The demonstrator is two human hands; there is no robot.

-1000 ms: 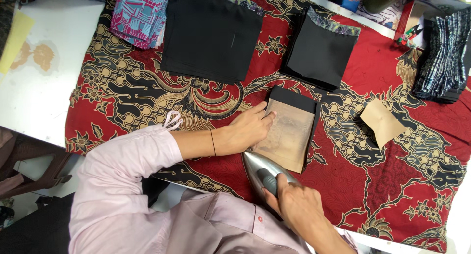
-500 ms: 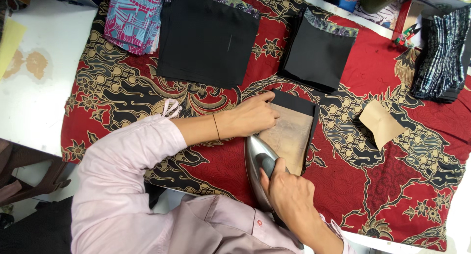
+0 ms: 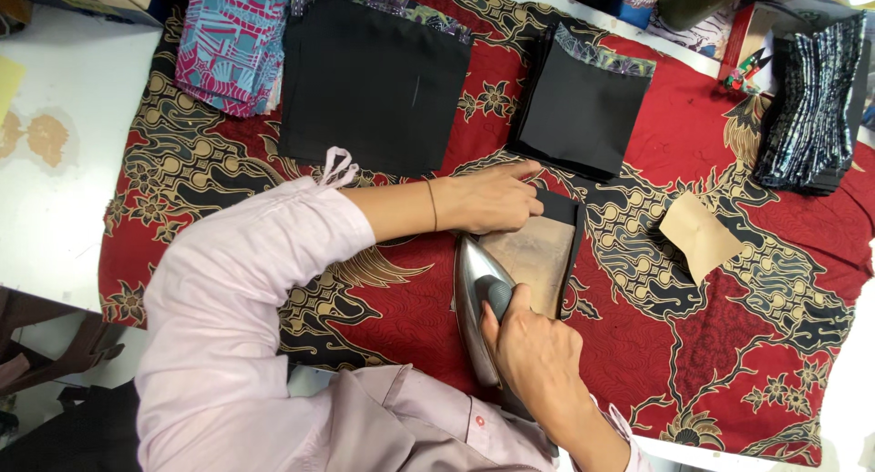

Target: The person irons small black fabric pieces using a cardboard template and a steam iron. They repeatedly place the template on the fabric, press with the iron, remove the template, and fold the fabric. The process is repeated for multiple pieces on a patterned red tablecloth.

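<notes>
My right hand (image 3: 538,349) grips the dark handle of a silver clothes iron (image 3: 476,294) that rests on the red patterned cloth (image 3: 711,344), its side against the left edge of a brown paper template (image 3: 538,253). The template lies on a small black fabric piece (image 3: 567,210). My left hand (image 3: 492,199) presses flat on the upper left corner of that black piece, fingers together, holding it down.
A large stack of black fabric squares (image 3: 374,80) and a smaller black stack (image 3: 579,107) lie farther back. Pink and blue patterned pieces (image 3: 232,44) sit at the back left, a dark patterned stack (image 3: 811,107) at the right, a loose brown paper piece (image 3: 697,237) beside it.
The iron has slid forward along the left side of the template. My left hand has shifted up to the top corner of the black piece.
</notes>
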